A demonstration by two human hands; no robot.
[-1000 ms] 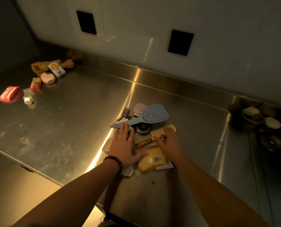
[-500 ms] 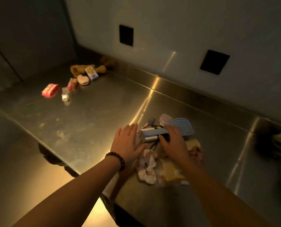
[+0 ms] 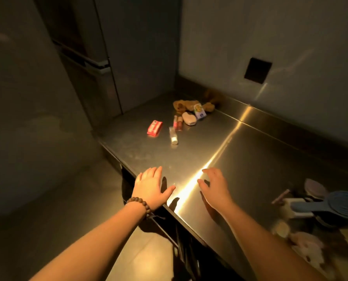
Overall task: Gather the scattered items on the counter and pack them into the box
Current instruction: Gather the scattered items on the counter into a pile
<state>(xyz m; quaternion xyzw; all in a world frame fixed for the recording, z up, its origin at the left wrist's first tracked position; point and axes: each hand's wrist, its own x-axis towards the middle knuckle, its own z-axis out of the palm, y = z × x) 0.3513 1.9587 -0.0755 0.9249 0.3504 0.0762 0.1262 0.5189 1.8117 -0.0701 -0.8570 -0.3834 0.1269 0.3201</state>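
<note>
Both hands hover empty over the steel counter (image 3: 250, 155) near its front edge. My left hand (image 3: 151, 186), with a bead bracelet, has its fingers spread. My right hand (image 3: 214, 184) is open with curled fingers. Far ahead lies a scattered group: a red packet (image 3: 154, 128), a small white-capped tube (image 3: 173, 135), pink bottles (image 3: 178, 122), a pale oval case (image 3: 189, 118), a small printed pack (image 3: 199, 111) and a brown plush toy (image 3: 184, 105). At the right edge sits a pile with a blue hairbrush (image 3: 329, 206) on top. No box is visible.
The counter ends at its left edge beside a tall steel cabinet (image 3: 100, 63). A low steel backsplash runs along the wall, which carries a black square plate (image 3: 257, 70). The floor lies below on the left.
My view has swung left. Both hands have left the hairbrush pile and moved left over bare counter. The pile now sits at the right edge, the far group nearer centre.
</note>
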